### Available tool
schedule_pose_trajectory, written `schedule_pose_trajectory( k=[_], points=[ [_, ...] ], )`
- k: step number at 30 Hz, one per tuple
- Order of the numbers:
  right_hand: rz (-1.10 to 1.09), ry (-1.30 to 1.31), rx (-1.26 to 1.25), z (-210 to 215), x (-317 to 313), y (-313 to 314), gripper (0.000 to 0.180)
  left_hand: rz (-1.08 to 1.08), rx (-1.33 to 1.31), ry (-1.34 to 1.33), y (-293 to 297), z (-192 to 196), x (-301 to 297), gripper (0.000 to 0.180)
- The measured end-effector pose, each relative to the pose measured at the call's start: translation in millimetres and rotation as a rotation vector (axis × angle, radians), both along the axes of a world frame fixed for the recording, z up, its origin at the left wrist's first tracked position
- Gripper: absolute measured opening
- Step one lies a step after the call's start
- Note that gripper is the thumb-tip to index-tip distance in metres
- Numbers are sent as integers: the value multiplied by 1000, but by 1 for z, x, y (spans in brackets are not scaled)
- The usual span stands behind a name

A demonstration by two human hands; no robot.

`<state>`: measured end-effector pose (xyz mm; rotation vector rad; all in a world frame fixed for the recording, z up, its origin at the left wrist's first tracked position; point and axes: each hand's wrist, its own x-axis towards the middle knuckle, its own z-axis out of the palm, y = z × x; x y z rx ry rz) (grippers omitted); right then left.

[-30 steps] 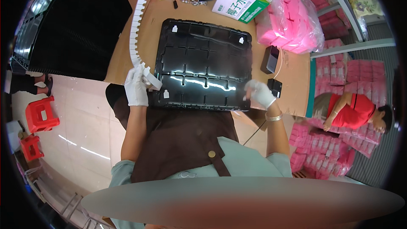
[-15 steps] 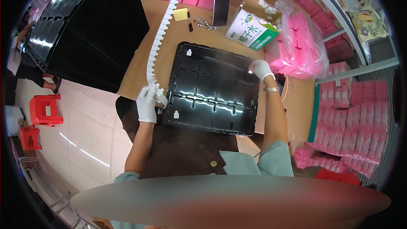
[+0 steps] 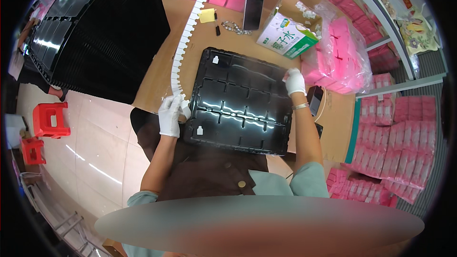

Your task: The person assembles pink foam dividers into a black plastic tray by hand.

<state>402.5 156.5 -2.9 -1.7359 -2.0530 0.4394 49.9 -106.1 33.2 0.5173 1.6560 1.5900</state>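
A shiny black plastic tray (image 3: pixel 240 100) lies in front of me. Two small white bottle-shaped stickers (image 3: pixel 215 60) are on its left side, one near the far corner and one near the close corner. My left hand (image 3: pixel 169 115), in a white glove, is closed on the near end of a long white sticker strip (image 3: pixel 178 57), just beside the tray's left edge. The strip has a toothed edge and runs away across the table. My gloved right hand (image 3: pixel 295 82) is at the tray's far right corner with fingers pinched; what is between them is too small to make out.
Tall stacked black trays (image 3: pixel 112 33) stand at left. Beyond my tray lie a phone (image 3: pixel 253 13), a beaded bracelet (image 3: pixel 233 27), a pen (image 3: pixel 217 26) and yellow notes (image 3: pixel 206 15). An open carton (image 3: pixel 290 28) and bagged pink packs (image 3: pixel 335 57) sit at far right. Red stools (image 3: pixel 51 120) stand on the floor.
My right hand has shifted slightly right and down at the tray's far right corner. The left hand keeps its hold on the strip. The whole view has shifted slightly.
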Motion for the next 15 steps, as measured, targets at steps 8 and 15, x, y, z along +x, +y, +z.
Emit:
schedule_pose_trajectory(
  k=[8, 15],
  points=[
    [-95, 480, -13, 34, -19, -2, 4, 9, 73, 83, -5, -7, -1, 15],
    [411, 236, -151, 41, -196, -41, 9, -28, 112, -46, -10, 11, 1, 12]
  ],
)
